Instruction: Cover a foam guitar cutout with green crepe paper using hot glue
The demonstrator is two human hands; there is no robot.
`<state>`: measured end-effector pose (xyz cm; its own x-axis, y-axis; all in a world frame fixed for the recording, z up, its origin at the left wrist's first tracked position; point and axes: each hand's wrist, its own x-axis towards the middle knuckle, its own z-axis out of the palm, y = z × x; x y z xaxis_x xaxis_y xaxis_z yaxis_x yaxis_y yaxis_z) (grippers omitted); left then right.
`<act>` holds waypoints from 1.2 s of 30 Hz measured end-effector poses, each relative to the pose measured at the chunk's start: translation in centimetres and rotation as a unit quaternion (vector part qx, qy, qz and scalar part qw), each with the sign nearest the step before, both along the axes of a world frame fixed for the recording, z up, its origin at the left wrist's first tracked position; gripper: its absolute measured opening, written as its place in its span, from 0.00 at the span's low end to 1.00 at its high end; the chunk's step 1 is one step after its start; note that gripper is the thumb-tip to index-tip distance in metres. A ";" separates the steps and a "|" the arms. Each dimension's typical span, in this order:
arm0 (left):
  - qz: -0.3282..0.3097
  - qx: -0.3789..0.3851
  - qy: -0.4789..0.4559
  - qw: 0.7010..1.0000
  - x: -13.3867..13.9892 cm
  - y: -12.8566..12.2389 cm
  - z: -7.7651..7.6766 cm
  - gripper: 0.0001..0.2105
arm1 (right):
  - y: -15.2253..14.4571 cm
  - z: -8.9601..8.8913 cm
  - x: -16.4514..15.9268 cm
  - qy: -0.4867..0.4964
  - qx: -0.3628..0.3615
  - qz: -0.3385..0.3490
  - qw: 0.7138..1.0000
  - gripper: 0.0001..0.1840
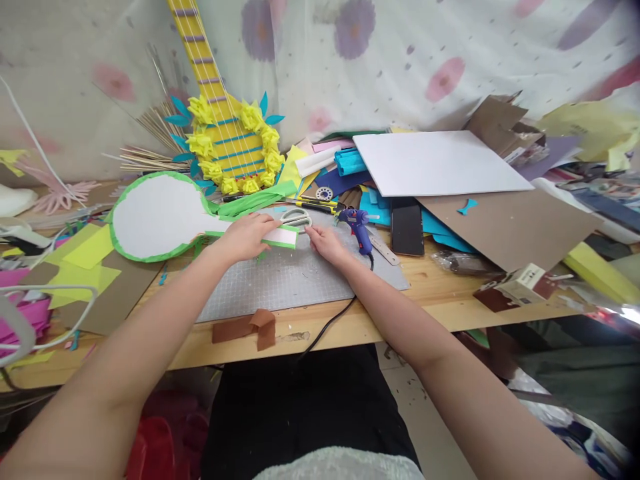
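A round white board with a long neck (157, 217), shaped like a banjo and edged in green paper, lies to the left with its neck reaching over the grey cutting mat (300, 287). My left hand (245, 237) is closed over the neck near its end, its fingers hiding part of it. Just right of the neck's tip, my right hand (327, 241) has its fingers pinched together; what is between them is too small to make out. Grey-handled scissors (296, 219) lie right behind the two hands. A blue glue gun (359, 230) rests to the right of my right hand.
A yellow paper guitar (235, 147) with yellow flowers stands behind. Green crepe paper (255, 199) lies before it. Rightward are a phone (407, 227), a white board (440, 160), brown cardboard (515, 223) and a small box (520, 287). A black cable (330, 323) crosses the front edge.
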<state>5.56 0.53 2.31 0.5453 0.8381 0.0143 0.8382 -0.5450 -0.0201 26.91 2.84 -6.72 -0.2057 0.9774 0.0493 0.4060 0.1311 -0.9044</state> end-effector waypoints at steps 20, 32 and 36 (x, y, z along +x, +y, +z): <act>0.042 -0.020 0.012 0.999 -3.3 4.3 0.2 0.28 | 3.4 2.2 -3.4 -0.336 0.170 0.094 0.922 0.25; 0.099 0.060 -0.066 0.991 -3.5 3.3 0.0 0.27 | 4.2 3.7 -4.7 -0.444 0.126 0.038 0.886 0.16; 0.135 0.102 -0.128 0.977 -3.6 3.2 0.3 0.27 | 2.7 3.4 -2.8 -0.389 0.092 -0.015 0.917 0.19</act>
<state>1.99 3.69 2.58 0.2620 0.9163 0.3029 0.9427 -0.3102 0.1229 24.11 5.49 -3.32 -0.2224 0.9729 0.0629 0.9244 0.2310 -0.3035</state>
